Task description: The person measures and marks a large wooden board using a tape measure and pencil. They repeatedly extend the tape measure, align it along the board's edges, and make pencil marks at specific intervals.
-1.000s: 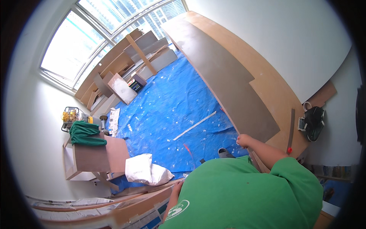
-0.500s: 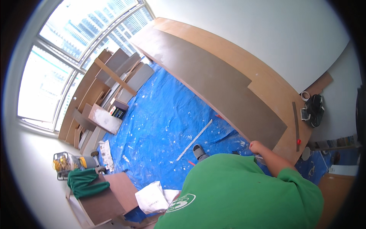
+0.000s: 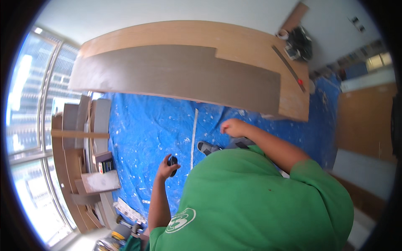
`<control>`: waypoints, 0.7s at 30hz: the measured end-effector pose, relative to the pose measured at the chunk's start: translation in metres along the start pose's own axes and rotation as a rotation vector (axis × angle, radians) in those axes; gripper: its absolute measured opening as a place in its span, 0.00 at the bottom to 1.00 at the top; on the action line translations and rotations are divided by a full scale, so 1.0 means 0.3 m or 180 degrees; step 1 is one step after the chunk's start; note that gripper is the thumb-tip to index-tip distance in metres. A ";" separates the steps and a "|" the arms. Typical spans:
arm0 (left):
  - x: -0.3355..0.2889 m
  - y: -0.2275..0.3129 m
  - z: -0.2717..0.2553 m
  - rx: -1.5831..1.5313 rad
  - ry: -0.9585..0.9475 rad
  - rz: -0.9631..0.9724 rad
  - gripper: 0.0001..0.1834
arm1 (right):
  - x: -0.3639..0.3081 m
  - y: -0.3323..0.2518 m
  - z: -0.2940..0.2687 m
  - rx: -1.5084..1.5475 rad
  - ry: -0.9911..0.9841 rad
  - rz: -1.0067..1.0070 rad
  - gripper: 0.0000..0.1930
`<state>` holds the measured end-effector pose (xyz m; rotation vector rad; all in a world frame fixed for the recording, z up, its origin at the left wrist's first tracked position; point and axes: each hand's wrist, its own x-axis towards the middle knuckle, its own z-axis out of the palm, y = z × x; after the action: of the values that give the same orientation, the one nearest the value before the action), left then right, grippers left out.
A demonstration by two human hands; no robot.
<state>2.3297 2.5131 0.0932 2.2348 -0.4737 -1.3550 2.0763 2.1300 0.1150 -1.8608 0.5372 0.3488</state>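
Note:
My left hand point(image 3: 164, 169) is out over the blue floor sheet, its fingers wrapped round a small black rounded object point(image 3: 173, 164) whose kind I cannot make out. In front of my body, my right hand point(image 3: 233, 126) is closed with its fingers curled in; whatever it may hold is hidden. It is nearest to the front edge of a long wooden worktop, apart from it. A grey-brown sheet point(image 3: 176, 71) covers much of the pale wood board point(image 3: 251, 44). A dark narrow strip point(image 3: 286, 65) with a red item point(image 3: 300, 82) at one end lies toward the right.
A black bag point(image 3: 300, 44) and a tape roll point(image 3: 283, 34) sit at the back right corner. Boards point(image 3: 71, 167) are stacked by the left windows. A long pale strip point(image 3: 194, 138) crosses the blue sheet point(image 3: 142, 129) near my shoe point(image 3: 207, 147). Brown panelling point(image 3: 366, 121) stands right.
The view has turned, and the worktop now runs across in front of me. My left hand has come into view with the black object. My right hand is now apart from the worktop's edge.

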 end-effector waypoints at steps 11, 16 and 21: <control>0.141 0.881 0.346 0.0841 -0.1433 0.1096 0.64 | -0.075 -0.109 -0.161 0.1289 0.0063 0.0309 0.15; 0.156 1.000 0.441 0.1120 -0.1662 0.1072 0.66 | -0.123 0.061 -0.194 0.1380 0.0039 -0.0059 0.12; 0.170 1.068 0.496 0.1069 -0.1865 0.1150 0.49 | -0.136 0.167 -0.233 0.1813 -0.0224 0.0081 0.14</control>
<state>2.2055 2.1892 0.1783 1.8186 -1.3225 -1.8103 2.0139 2.0582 0.1185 -1.2890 0.5449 0.2440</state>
